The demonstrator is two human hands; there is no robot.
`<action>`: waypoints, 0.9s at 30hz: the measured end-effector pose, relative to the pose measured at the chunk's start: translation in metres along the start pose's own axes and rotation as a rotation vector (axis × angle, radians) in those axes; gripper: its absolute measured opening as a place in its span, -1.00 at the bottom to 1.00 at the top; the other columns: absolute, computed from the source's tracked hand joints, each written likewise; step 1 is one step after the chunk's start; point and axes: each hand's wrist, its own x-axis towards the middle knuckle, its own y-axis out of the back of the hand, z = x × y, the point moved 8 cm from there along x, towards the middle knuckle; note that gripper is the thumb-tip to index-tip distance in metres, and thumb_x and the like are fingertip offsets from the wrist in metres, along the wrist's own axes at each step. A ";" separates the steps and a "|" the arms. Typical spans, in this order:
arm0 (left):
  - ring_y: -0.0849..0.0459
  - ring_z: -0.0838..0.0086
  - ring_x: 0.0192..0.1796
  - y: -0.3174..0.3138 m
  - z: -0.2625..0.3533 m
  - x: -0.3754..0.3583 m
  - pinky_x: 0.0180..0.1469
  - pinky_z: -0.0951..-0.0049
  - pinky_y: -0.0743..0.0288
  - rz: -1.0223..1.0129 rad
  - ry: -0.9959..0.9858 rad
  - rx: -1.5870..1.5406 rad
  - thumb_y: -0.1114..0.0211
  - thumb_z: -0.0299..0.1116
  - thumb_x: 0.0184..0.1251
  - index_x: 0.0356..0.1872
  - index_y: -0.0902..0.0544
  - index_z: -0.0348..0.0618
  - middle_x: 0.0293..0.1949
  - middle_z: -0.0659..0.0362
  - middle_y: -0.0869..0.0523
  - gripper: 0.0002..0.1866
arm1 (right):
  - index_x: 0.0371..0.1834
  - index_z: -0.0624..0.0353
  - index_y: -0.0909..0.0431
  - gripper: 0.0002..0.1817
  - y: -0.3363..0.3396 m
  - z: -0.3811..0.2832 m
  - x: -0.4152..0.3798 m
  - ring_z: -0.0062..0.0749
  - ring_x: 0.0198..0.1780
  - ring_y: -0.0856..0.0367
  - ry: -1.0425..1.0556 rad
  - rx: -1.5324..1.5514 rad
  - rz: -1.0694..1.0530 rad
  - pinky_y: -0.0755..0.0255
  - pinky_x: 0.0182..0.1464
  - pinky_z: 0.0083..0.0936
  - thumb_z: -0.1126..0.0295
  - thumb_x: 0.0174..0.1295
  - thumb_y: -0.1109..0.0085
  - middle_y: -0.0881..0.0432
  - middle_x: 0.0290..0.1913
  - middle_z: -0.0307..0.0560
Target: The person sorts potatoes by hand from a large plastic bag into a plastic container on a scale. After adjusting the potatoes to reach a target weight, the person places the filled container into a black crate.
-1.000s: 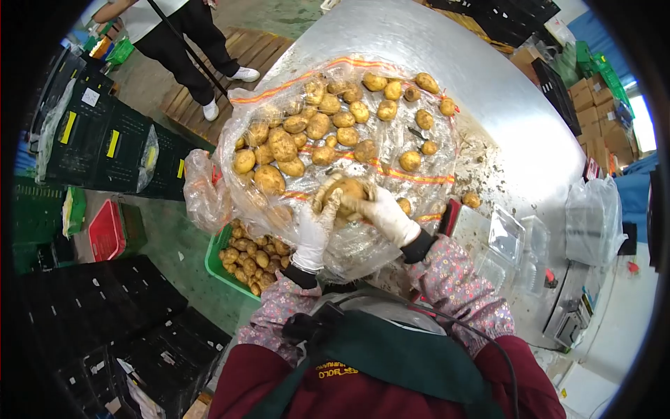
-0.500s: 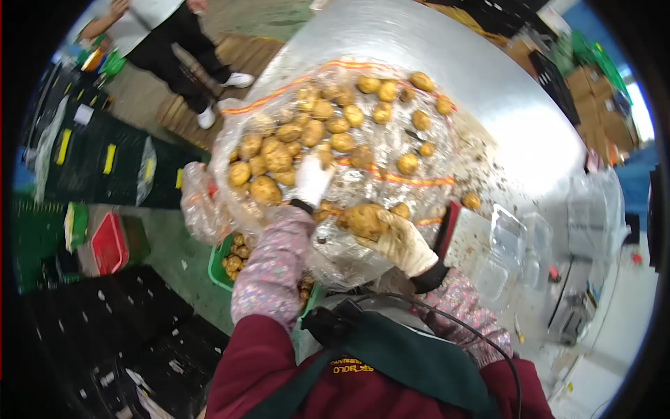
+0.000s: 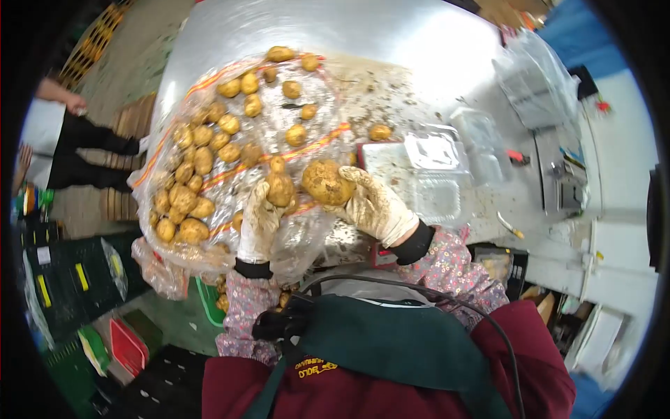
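Both hands wear white gloves, the right one dirt-stained. My left hand (image 3: 258, 222) grips a smaller potato (image 3: 280, 188), its fingers around the lower left side. Close beside it, my right hand (image 3: 377, 208) is closed on a large, round, soil-specked potato (image 3: 325, 183). Beneath and beyond both hands spreads a clear plastic bag (image 3: 321, 98) with red and yellow stripes. Many loose potatoes (image 3: 183, 199) lie on it, heaped toward the left and more scattered toward the far side.
On the metal table (image 3: 391, 42), dirt crumbs surround a lone potato (image 3: 380, 132). Clear plastic trays (image 3: 436, 150) rest on a flat surface at right, near a yellow-handled knife (image 3: 510, 225). A green crate (image 3: 209, 302) stands below the left edge. Another person (image 3: 77, 140) stands at far left.
My left hand has come back from the heap with a potato, beside the large one in my right hand. The view has swung right, and the other person appears farther left.
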 end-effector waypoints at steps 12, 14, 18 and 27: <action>-0.60 0.08 0.09 -0.305 0.113 0.005 0.20 0.09 -0.44 -0.193 -0.293 0.606 -0.43 -0.18 0.21 0.25 -0.53 -0.11 0.00 -0.04 -0.62 -0.42 | 0.16 0.31 -0.44 -0.46 0.066 -0.176 -0.224 -0.31 -0.08 -0.68 1.127 -1.535 0.995 -0.55 0.04 -0.40 0.28 0.19 -0.40 -0.66 -0.04 0.12; -0.54 0.05 0.15 -0.336 0.091 0.008 0.27 0.02 -0.31 -0.276 -0.321 0.860 -0.35 -0.11 0.25 0.23 -0.56 -0.08 -0.01 -0.05 -0.62 -0.46 | 0.07 0.21 -0.53 -0.49 0.074 -0.174 -0.220 -0.01 -0.03 -0.65 1.106 -1.770 0.994 -0.46 0.13 -0.20 0.17 0.13 -0.41 -0.67 -0.09 0.14; -0.42 0.11 0.18 -0.349 0.058 0.009 0.38 -0.03 -0.02 -0.300 -0.417 1.250 -0.11 0.10 0.37 0.15 -0.58 -0.04 -0.08 0.00 -0.57 -0.48 | -0.26 0.10 -0.67 -0.76 0.081 -0.174 -0.239 -0.01 -0.10 -0.58 1.095 -2.288 1.131 -0.30 0.18 -0.18 0.19 0.16 -0.31 -0.68 -0.21 0.01; -0.55 0.29 0.17 -0.220 0.062 -0.010 0.37 0.25 -0.27 0.207 -0.240 0.541 -0.10 -0.46 0.44 0.16 -0.52 -0.22 0.14 0.08 -0.60 -0.69 | -0.29 0.16 -0.71 -0.84 0.125 -0.208 -0.294 -0.02 -0.14 -0.65 1.206 -1.743 1.098 -0.46 -0.01 -0.22 0.32 0.15 -0.35 -0.72 -0.24 0.02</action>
